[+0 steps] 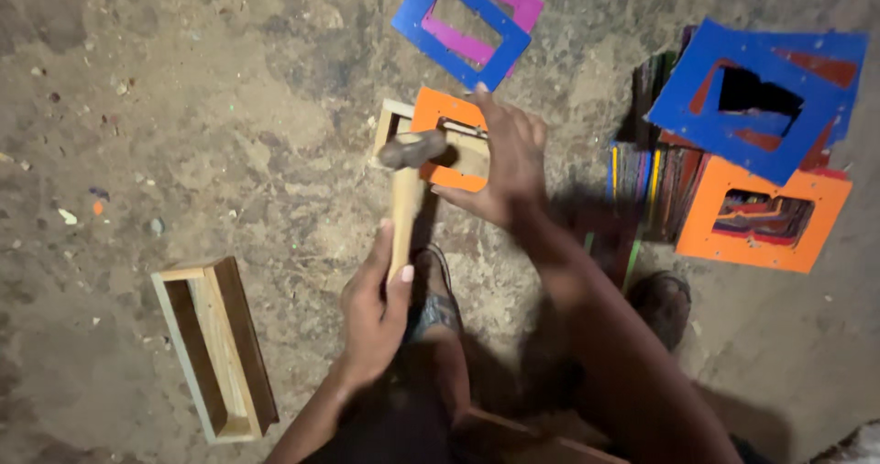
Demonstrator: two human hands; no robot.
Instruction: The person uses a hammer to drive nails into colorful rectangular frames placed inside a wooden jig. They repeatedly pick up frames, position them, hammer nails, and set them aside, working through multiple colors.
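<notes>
Nearest the camera, the left hand (374, 310) is clamped around the lower end of the hammer with a pale wooden handle and dull grey metal head (406, 175); its fingers (401, 285) wrap the shaft, thumb lying along it. Gripped that low, the hammer probably feels head-heavy, stiff and hard, so the hold sits well at the end of the handle, where the smooth wood could slip in a loose grasp.

Beyond the hammer's head lies the shallow rectangular box of light wood (392, 127) on the dirt floor (229, 106), with a flat orange frame-shaped panel (442, 116) laid over it. The head is over the box's near-left corner; whether it touches is hard to tell, the frame being blurred. The right hand (510, 163) rests on the panel just right of the hammer's head, fingers (486, 106) spread apart and pressing flat, closed on nothing. The panel looks thin, light and rigid, likely to shift unless pinned.

Left of the hammer, well apart, lies another open wooden box (217, 349). Farther beyond the hammer's head sits a blue frame over a magenta one (463, 24); to its right, a stack of coloured frames (761, 143).
</notes>
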